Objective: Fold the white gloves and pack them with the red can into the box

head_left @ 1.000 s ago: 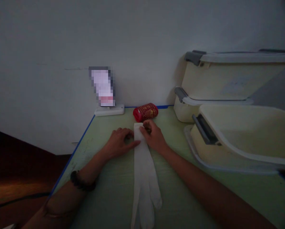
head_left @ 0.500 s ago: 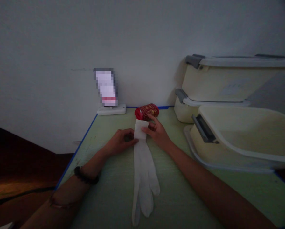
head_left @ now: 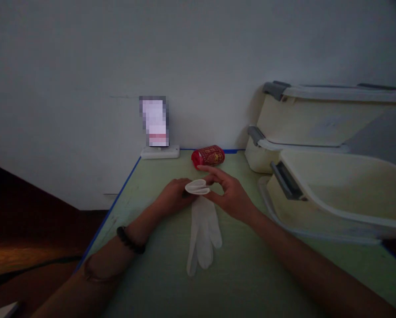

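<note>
Right hand (head_left: pixel 234 196) with thumb and forefinger pinching the folded cuff (head_left: pixel 196 187) of a white glove (head_left: pixel 203 236), left hand (head_left: pixel 174 198) at the cuff's opposite side, its closure hidden, glove centred over the green desk (head_left: pixel 251 274), red patterned roll (head_left: pixel 214 155) just beyond.

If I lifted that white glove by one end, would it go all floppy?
Probably floppy: the end of the white glove curls over at the right hand. It's likely light too, since it looks thin where it lies on the table.
</note>
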`<state>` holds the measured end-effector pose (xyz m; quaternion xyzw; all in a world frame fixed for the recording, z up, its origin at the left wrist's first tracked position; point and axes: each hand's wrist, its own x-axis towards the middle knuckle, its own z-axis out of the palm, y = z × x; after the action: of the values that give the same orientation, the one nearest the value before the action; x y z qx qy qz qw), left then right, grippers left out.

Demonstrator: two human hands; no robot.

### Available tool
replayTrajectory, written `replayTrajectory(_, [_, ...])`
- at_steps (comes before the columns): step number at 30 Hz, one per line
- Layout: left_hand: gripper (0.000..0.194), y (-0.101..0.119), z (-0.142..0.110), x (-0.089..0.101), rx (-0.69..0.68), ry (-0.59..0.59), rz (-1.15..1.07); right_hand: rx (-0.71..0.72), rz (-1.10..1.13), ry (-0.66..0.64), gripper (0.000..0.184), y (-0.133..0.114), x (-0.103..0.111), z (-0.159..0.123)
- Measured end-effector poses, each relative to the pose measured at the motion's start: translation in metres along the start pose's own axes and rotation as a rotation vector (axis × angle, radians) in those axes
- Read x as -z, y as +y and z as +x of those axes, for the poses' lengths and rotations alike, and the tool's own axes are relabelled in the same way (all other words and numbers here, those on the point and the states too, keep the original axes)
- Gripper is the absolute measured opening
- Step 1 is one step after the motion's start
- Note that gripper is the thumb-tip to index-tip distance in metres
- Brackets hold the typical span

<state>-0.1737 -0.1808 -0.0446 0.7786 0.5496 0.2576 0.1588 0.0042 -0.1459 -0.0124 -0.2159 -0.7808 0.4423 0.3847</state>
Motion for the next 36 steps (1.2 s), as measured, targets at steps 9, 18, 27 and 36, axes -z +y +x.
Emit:
replayTrajectory(9, [0.017, -0.009, -0.002, 0.009, -0.044, -0.047, -0.111, -0.072, -0.144, -0.051, 0.017, 0.007, 0.001, -0.039])
replayTrajectory(18, [0.014, -0.014, -0.002, 0.014, 0.009, -0.105, -0.272, 0.218, -0.182, -0.192, 0.012, 0.011, 0.002, -0.053])
replayTrajectory(27, [0.009, -0.021, -0.002, 0.018, -0.058, -0.172, -0.368, 0.288, -0.221, -0.324, 0.014, 0.005, -0.001, -0.057])
replayTrajectory(36, [0.009, -0.020, -0.002, 0.021, -0.105, -0.205, -0.359, 0.350, -0.281, -0.403, 0.016, 0.008, -0.001, -0.060])
